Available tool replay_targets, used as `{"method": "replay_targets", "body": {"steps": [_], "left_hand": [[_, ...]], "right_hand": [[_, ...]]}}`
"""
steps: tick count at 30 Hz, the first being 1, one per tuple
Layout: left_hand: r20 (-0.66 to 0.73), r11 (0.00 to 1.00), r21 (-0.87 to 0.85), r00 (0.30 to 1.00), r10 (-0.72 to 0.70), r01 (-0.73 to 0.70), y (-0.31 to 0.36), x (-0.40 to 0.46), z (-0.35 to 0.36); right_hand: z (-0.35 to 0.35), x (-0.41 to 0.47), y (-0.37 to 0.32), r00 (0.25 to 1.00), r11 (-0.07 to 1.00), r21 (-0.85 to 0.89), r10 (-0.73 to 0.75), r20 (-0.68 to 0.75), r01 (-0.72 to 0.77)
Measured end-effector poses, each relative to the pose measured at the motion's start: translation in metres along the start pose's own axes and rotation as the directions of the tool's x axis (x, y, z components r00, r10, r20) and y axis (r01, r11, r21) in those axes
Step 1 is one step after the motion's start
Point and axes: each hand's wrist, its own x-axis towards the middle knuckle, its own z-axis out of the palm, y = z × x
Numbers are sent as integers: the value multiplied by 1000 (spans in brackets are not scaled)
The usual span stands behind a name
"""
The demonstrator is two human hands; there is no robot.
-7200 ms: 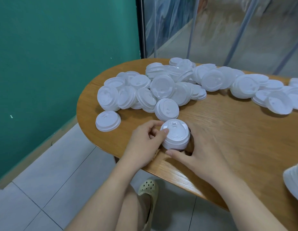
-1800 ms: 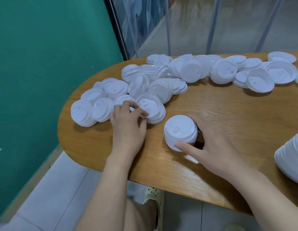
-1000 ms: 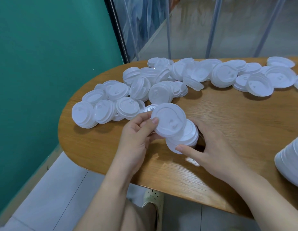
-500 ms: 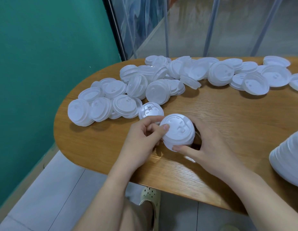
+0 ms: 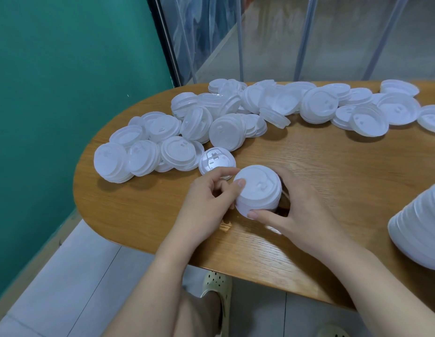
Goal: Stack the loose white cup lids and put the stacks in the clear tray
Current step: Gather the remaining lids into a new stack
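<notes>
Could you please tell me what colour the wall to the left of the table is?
The wall is teal green, plain with no pattern, seen in the head view.

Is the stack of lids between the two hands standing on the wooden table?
Yes, the stack of lids stands upright on the wooden table, held between the left hand and the right hand.

Wooden oval table (image 5: pixel 321 166), teal wall (image 5: pixel 65 81), tiled floor (image 5: pixel 73 283), perforated clog (image 5: pixel 216 288)

At the right edge we see a tall stack of white plastic lids (image 5: pixel 420 229) cut off; the right hand (image 5: pixel 301 215) hides its fingers behind a short white lid stack (image 5: pixel 258 190).
</notes>
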Motion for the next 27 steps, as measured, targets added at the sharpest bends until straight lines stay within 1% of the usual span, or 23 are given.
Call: {"method": "replay_targets", "body": {"steps": [5,10,11,13,14,15,16,18,20,27], "left_hand": [[4,1000,27,1000,-9,8,3,-1,-1],[7,998,54,1000,12,-12,4,-3,-1],[-30,998,60,999,33,-31,4,-4,-1],[-196,991,109,976,97,-77,3,-1,-5],[-287,981,168,948,140,-94,1,2,-8],[-347,964,246,919,187,-103,-2,6,-11],[-367,937,334,902,228,-101,-5,9,-14],[-333,870,489,909,250,-60,-13,16,-18],[-289,816,578,933,214,-9,-16,21,-18],[-222,671,741,958,183,44,-13,40,-18]], "right_hand": [[0,-2,-2,999,996,-77,34,9,-34],[-1,-1,-5,999,998,-54,17,28,-15],[-1,-1,-5,999,999,-52,14,34,-12],[-1,0,-4,999,999,-40,6,39,-5],[-2,0,-4,999,999,-33,3,39,-2],[-2,0,-4,999,1000,-29,0,38,1],[-2,0,-4,999,1000,-25,-3,38,4],[-2,0,-4,999,1000,-26,-6,35,7],[-2,0,-5,999,1000,-28,-12,31,13],[-3,-1,-7,1000,1000,-14,-18,9,18]]}}
